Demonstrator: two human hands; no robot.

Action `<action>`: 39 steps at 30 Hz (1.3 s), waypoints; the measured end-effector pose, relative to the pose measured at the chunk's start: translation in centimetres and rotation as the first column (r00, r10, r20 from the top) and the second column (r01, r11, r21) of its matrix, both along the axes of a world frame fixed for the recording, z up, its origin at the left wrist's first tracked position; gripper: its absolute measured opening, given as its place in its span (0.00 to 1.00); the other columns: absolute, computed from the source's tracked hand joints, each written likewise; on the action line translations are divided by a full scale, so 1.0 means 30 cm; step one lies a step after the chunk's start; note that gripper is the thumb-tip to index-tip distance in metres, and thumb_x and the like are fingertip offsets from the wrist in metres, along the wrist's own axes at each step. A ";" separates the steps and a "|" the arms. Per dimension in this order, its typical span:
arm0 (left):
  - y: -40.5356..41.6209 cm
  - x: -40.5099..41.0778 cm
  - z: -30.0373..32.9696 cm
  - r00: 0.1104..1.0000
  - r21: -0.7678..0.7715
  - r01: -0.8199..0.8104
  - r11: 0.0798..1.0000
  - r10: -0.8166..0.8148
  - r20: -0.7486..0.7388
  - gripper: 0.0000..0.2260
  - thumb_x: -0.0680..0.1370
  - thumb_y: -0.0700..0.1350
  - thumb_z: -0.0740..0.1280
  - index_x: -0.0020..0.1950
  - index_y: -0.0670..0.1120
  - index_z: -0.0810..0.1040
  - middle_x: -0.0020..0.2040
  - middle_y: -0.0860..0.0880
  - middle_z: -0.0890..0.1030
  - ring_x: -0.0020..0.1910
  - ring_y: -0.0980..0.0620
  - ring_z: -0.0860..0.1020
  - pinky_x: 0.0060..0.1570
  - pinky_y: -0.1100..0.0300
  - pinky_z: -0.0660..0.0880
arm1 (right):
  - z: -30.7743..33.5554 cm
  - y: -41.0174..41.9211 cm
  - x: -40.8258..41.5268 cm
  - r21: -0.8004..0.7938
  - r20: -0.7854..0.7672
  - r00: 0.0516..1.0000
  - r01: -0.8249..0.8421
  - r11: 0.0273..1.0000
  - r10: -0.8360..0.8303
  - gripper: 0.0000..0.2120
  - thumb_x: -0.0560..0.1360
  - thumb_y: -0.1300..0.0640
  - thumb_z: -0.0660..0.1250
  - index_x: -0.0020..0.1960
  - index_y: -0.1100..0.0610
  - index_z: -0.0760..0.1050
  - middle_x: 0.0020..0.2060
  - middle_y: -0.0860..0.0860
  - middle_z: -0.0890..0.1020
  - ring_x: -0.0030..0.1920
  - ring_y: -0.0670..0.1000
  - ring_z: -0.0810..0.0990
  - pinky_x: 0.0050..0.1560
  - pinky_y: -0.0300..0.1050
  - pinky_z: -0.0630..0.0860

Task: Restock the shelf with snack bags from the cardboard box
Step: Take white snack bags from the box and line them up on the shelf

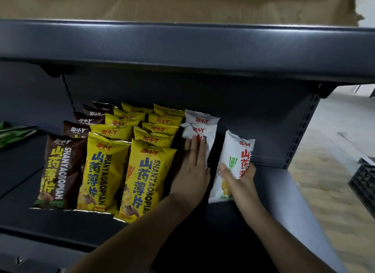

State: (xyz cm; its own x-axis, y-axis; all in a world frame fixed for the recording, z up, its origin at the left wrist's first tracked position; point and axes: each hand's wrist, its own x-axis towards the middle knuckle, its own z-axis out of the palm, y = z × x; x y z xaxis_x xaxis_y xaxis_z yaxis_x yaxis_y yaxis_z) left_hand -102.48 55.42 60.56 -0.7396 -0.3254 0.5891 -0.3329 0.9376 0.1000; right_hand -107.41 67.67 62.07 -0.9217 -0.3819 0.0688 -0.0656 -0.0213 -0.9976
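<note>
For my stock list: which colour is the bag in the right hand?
White bag, red and green print, head view.

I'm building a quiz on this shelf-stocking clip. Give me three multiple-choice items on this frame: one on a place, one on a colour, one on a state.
1. Where is the right hand holding the white bag?
A. Right of the white row
B. Left of the brown row
C. On the upper shelf

2. What colour is the leftmost row of bags?
A. Yellow
B. Brown
C. White

3. What is the left hand doing?
A. Gripping a yellow bag
B. Hanging off the shelf
C. Resting flat against the front bag of the white row

Answers:
1. A: the held bag stands just right of the two white bags on the shelf.
2. B: the brown bags sit left of the yellow bags.
3. C: the fingers lie open on that white bag, closed round nothing.
</note>
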 end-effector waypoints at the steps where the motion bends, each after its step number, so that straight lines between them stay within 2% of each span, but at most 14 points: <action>1: 0.020 0.031 0.001 0.998 0.030 0.049 0.998 -0.048 -0.047 0.27 0.75 0.50 0.57 0.72 0.40 0.64 0.71 0.40 0.69 0.71 0.42 0.67 0.67 0.50 0.66 | 0.010 -0.001 0.001 -0.020 0.013 1.000 -0.018 1.000 0.018 0.21 0.76 0.52 0.66 0.63 0.53 0.59 0.53 0.48 0.75 0.45 0.42 0.76 0.35 0.26 0.73; 4: 0.091 0.130 -0.013 0.984 0.198 0.169 0.966 -0.153 -0.095 0.28 0.75 0.53 0.55 0.70 0.40 0.67 0.65 0.43 0.75 0.64 0.45 0.74 0.61 0.52 0.73 | 0.035 -0.020 0.020 -0.072 0.086 0.994 -0.062 0.995 0.068 0.18 0.80 0.50 0.57 0.68 0.54 0.59 0.60 0.52 0.75 0.52 0.47 0.78 0.43 0.32 0.75; 7: 0.128 0.173 -0.017 0.991 0.335 0.130 0.933 -0.132 -0.017 0.36 0.71 0.53 0.55 0.76 0.40 0.50 0.71 0.43 0.65 0.70 0.45 0.66 0.67 0.52 0.65 | 0.046 -0.053 0.056 0.018 0.029 0.985 -0.172 0.985 0.171 0.13 0.80 0.60 0.58 0.63 0.54 0.63 0.53 0.53 0.76 0.43 0.44 0.78 0.32 0.27 0.73; 10: 0.110 0.167 0.001 0.997 0.514 0.041 0.857 -0.070 0.036 0.39 0.74 0.48 0.61 0.76 0.41 0.41 0.75 0.45 0.55 0.74 0.47 0.58 0.71 0.54 0.61 | 0.047 -0.087 0.092 0.139 -0.127 0.964 -0.215 0.967 0.232 0.08 0.77 0.66 0.62 0.50 0.55 0.72 0.45 0.52 0.77 0.35 0.36 0.77 0.32 0.25 0.71; 12: 0.098 0.156 0.011 0.999 0.609 0.011 0.793 -0.041 0.034 0.38 0.75 0.48 0.63 0.76 0.42 0.42 0.73 0.45 0.58 0.73 0.47 0.59 0.68 0.54 0.64 | 0.040 -0.101 0.093 0.203 -0.172 0.951 -0.222 0.954 0.258 0.09 0.77 0.66 0.63 0.47 0.53 0.74 0.44 0.51 0.81 0.39 0.36 0.79 0.37 0.26 0.73; 16: 0.094 0.132 0.019 0.998 0.701 -0.009 0.713 -0.040 0.053 0.38 0.74 0.50 0.64 0.75 0.45 0.44 0.70 0.46 0.62 0.70 0.47 0.63 0.64 0.53 0.66 | 0.026 -0.125 0.059 0.278 -0.147 0.962 -0.184 0.943 0.231 0.06 0.77 0.59 0.66 0.53 0.54 0.75 0.49 0.49 0.82 0.49 0.44 0.80 0.44 0.32 0.74; 19: 0.068 0.107 0.004 1.000 0.759 0.002 0.651 -0.015 0.010 0.38 0.73 0.51 0.67 0.75 0.46 0.47 0.67 0.45 0.68 0.66 0.46 0.70 0.60 0.53 0.70 | 0.016 -0.144 0.037 0.355 -0.144 0.970 -0.135 0.925 0.197 0.12 0.75 0.56 0.69 0.55 0.56 0.71 0.52 0.51 0.80 0.52 0.48 0.79 0.47 0.39 0.74; 22: 0.054 0.100 -0.001 0.996 0.809 0.080 0.582 -0.024 -0.081 0.32 0.73 0.48 0.68 0.72 0.49 0.55 0.65 0.49 0.74 0.63 0.52 0.74 0.60 0.58 0.71 | 0.008 -0.159 0.026 0.353 -0.257 0.952 -0.066 0.933 0.165 0.19 0.72 0.58 0.72 0.59 0.53 0.68 0.56 0.51 0.73 0.58 0.48 0.74 0.55 0.43 0.72; 25: 0.051 0.103 -0.002 0.978 0.779 0.185 0.599 -0.036 -0.205 0.27 0.74 0.42 0.68 0.71 0.49 0.62 0.66 0.52 0.73 0.61 0.63 0.71 0.61 0.69 0.68 | 0.007 -0.179 0.033 0.246 -0.268 0.938 -0.156 0.957 0.221 0.18 0.73 0.57 0.71 0.53 0.41 0.66 0.56 0.51 0.74 0.58 0.49 0.76 0.57 0.46 0.75; 28: 0.045 0.102 0.007 0.945 0.718 0.247 0.651 0.001 -0.327 0.24 0.75 0.41 0.68 0.69 0.50 0.65 0.65 0.58 0.72 0.64 0.71 0.67 0.65 0.70 0.65 | -0.004 -0.205 0.034 0.199 -0.320 0.937 -0.081 0.977 0.143 0.14 0.73 0.50 0.69 0.53 0.43 0.66 0.54 0.53 0.76 0.57 0.51 0.77 0.59 0.52 0.75; 30: 0.043 0.104 0.015 0.954 0.722 0.252 0.644 -0.041 -0.296 0.21 0.78 0.38 0.65 0.68 0.50 0.63 0.62 0.62 0.69 0.59 0.79 0.63 0.59 0.79 0.64 | -0.014 -0.214 0.032 0.227 -0.365 0.925 -0.027 0.973 0.111 0.19 0.71 0.44 0.66 0.57 0.49 0.67 0.53 0.52 0.76 0.56 0.51 0.76 0.58 0.55 0.75; 33: 0.042 0.116 0.023 0.962 0.708 0.213 0.673 -0.019 -0.271 0.24 0.78 0.41 0.65 0.72 0.48 0.62 0.66 0.56 0.70 0.64 0.69 0.66 0.62 0.77 0.62 | -0.014 -0.219 0.033 0.328 -0.366 0.924 0.016 0.944 0.111 0.22 0.73 0.42 0.65 0.60 0.55 0.66 0.53 0.52 0.76 0.55 0.53 0.77 0.52 0.52 0.76; 35: 0.043 0.125 0.026 0.981 0.742 0.186 0.644 -0.080 -0.176 0.22 0.78 0.37 0.62 0.72 0.43 0.62 0.67 0.48 0.71 0.66 0.57 0.69 0.53 0.83 0.60 | -0.016 -0.223 0.028 0.448 -0.366 0.923 0.068 0.891 0.114 0.22 0.75 0.41 0.63 0.58 0.56 0.65 0.55 0.54 0.76 0.55 0.56 0.77 0.50 0.52 0.76; 39: 0.059 0.124 0.023 0.982 0.779 0.177 0.602 -0.155 -0.104 0.22 0.80 0.36 0.59 0.73 0.39 0.58 0.70 0.42 0.68 0.68 0.47 0.69 0.54 0.71 0.61 | -0.005 -0.223 0.026 0.590 -0.321 0.939 0.093 0.802 0.127 0.27 0.74 0.35 0.58 0.56 0.58 0.65 0.57 0.57 0.77 0.58 0.59 0.76 0.55 0.56 0.74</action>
State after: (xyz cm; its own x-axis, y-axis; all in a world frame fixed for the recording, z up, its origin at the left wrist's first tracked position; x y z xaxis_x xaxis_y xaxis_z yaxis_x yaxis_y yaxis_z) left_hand -98.77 57.20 61.26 -0.8186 -0.5428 0.1879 -0.1665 0.5374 0.8268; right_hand -106.61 60.96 61.93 -0.8777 -0.4637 0.1209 -0.3950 0.5571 -0.7305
